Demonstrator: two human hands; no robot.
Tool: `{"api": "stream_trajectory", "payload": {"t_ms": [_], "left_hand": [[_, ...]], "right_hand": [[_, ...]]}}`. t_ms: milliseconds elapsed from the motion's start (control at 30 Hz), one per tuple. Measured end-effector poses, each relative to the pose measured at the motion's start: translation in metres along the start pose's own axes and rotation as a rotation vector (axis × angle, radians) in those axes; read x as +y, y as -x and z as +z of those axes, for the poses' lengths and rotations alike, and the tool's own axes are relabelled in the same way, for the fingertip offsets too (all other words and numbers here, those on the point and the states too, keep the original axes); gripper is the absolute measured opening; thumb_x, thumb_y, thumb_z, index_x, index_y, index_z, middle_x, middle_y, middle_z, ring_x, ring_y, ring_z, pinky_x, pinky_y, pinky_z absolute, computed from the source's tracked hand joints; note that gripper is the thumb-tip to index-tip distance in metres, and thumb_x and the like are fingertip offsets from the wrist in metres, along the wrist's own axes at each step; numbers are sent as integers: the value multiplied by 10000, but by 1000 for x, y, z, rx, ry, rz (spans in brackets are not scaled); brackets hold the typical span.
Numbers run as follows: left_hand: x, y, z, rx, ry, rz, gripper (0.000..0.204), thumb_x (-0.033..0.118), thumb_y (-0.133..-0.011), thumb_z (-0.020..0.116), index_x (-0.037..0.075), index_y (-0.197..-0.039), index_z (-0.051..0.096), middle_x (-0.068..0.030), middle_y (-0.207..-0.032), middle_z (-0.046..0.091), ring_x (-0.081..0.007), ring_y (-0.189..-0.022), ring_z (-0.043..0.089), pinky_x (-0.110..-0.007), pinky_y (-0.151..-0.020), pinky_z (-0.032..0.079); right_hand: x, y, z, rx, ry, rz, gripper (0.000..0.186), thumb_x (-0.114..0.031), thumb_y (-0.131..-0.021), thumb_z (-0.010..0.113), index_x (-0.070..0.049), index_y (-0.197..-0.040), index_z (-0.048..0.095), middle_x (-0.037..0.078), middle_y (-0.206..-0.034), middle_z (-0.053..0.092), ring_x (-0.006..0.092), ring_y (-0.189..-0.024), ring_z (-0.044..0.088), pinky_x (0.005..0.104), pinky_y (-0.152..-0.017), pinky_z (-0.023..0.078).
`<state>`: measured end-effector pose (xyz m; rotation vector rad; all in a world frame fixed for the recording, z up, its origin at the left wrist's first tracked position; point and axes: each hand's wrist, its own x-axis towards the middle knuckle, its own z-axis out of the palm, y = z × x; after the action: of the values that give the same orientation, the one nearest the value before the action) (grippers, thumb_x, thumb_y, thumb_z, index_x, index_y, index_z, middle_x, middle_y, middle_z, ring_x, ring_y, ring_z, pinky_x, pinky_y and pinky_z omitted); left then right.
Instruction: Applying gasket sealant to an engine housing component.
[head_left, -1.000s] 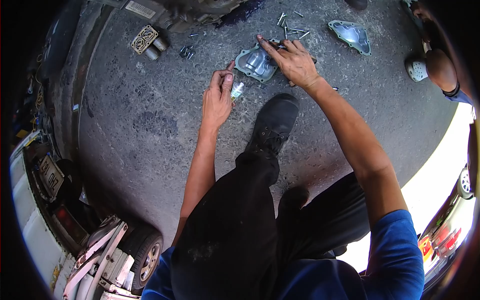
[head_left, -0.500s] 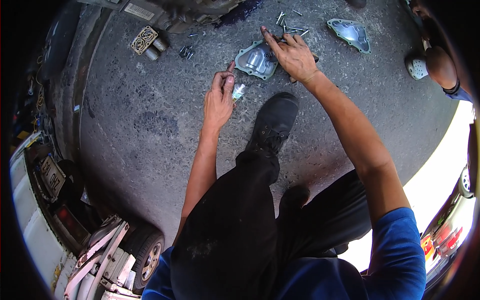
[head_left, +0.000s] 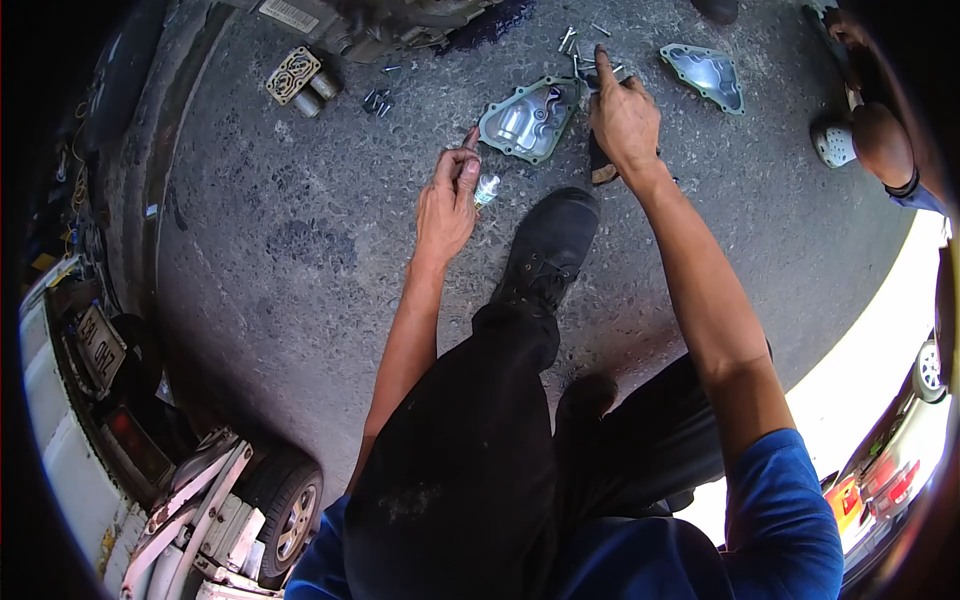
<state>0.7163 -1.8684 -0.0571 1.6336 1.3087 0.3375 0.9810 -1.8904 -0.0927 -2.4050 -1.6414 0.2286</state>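
Note:
My left hand [head_left: 448,208] has its index finger stretched to the left rim of a silver metal cover [head_left: 530,122] with bolt holes around its edge. Its other fingers are curled round a small tube [head_left: 487,189], whose pale tip sticks out past the thumb. My right hand [head_left: 627,120] is palm down just right of the cover, index finger pointing away, near several loose bolts [head_left: 570,42]. No object shows in its visible fingers. Partly beneath it lies a dark thing with a brown end [head_left: 604,174], its kind unclear.
A second metal cover [head_left: 708,75] lies at right. To the left are a metal part with two cylinders [head_left: 308,85] and more bolts [head_left: 377,102]. A large greasy assembly [head_left: 370,25] stands at the far edge. My boot [head_left: 553,235] is close by; another person's shoe [head_left: 833,145] is at right.
My right hand has moved right, off the cover, and its index finger now points toward the bolts. The cover shows more fully and has shifted slightly right, as have my left hand and the tube.

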Motion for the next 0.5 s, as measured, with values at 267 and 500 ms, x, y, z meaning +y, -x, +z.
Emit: {"api": "stream_trajectory", "payload": {"t_ms": [267, 500], "left_hand": [[6, -1, 7, 8, 20, 17, 419, 455, -1051, 450, 62, -1158, 544, -134, -867, 685, -237, -606, 668, -365, -533, 530], [4, 2, 2, 0, 8, -24, 416, 455, -1054, 445, 64, -1158, 543, -126, -850, 678, -224, -601, 662, -365, -534, 515]], "right_hand": [[1, 12, 14, 210, 111, -361, 643, -99, -837, 604, -69, -1464, 467, 124, -920, 736, 323, -961, 667, 408, -841, 526], [2, 7, 6, 184, 34, -80, 695, -92, -820, 637, -72, -1484, 433, 181, -792, 704, 344, -881, 665, 437, -818, 553]]}}
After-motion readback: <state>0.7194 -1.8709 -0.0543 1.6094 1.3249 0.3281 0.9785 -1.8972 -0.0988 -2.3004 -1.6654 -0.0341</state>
